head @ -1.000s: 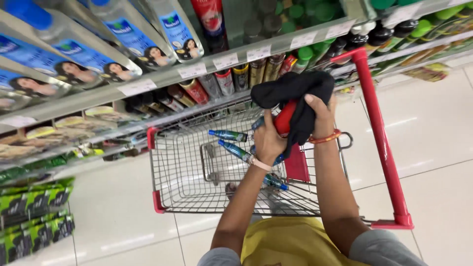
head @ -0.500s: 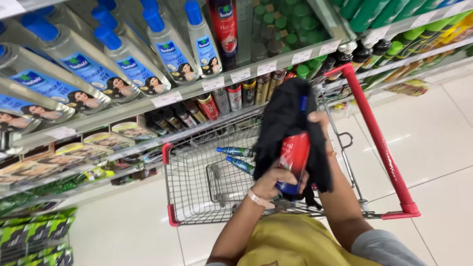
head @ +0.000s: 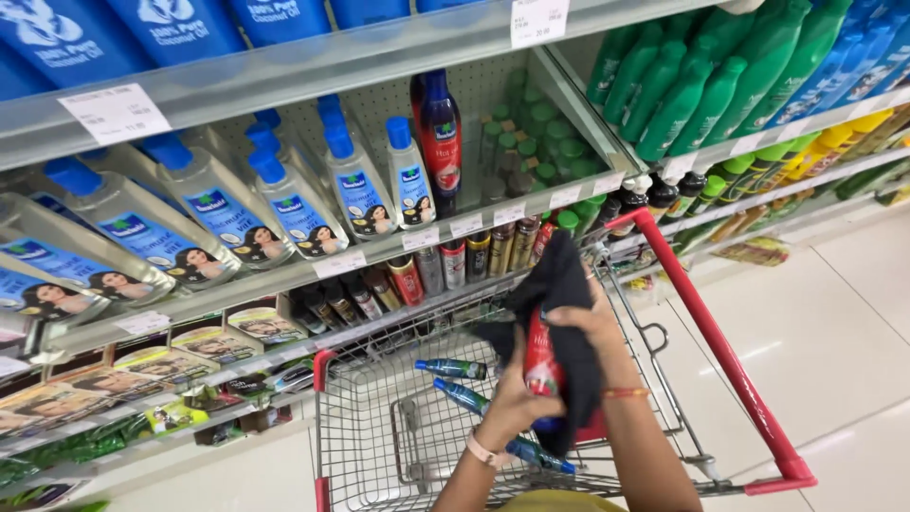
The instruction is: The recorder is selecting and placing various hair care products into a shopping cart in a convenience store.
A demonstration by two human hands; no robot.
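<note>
1. A red bottle [head: 542, 358] is held upright over the cart [head: 379, 446], above its rear half, near the red handle bar [head: 720, 351].
2. The bottle is gripped by the left hand [head: 517, 398], which is closed around its lower part from the left; a pale band is worn on that wrist.
3. A black cloth [head: 559, 284] is draped over the top and right side of the bottle and hangs down past its base.
4. The cloth is pressed against the bottle by the right hand [head: 592, 322], which is closed over it near the top; a thin bangle is seen on that wrist.
5. Three dark teal bottles [head: 455, 368] are laid flat on the cart's wire floor, left of and below the red bottle.
6. Beyond the cart, a shelf [head: 379, 251] is stocked with clear bottles with blue caps [head: 355, 190], with one tall red and blue bottle [head: 441, 142] standing among them.
7. Small dark and red bottles are lined up on the lower shelf just behind the cart's far rim.
8. Green bottles [head: 682, 95] are stacked on the shelf to the cart's right.
9. The cart is set on a pale tiled floor [head: 834, 322].
</note>
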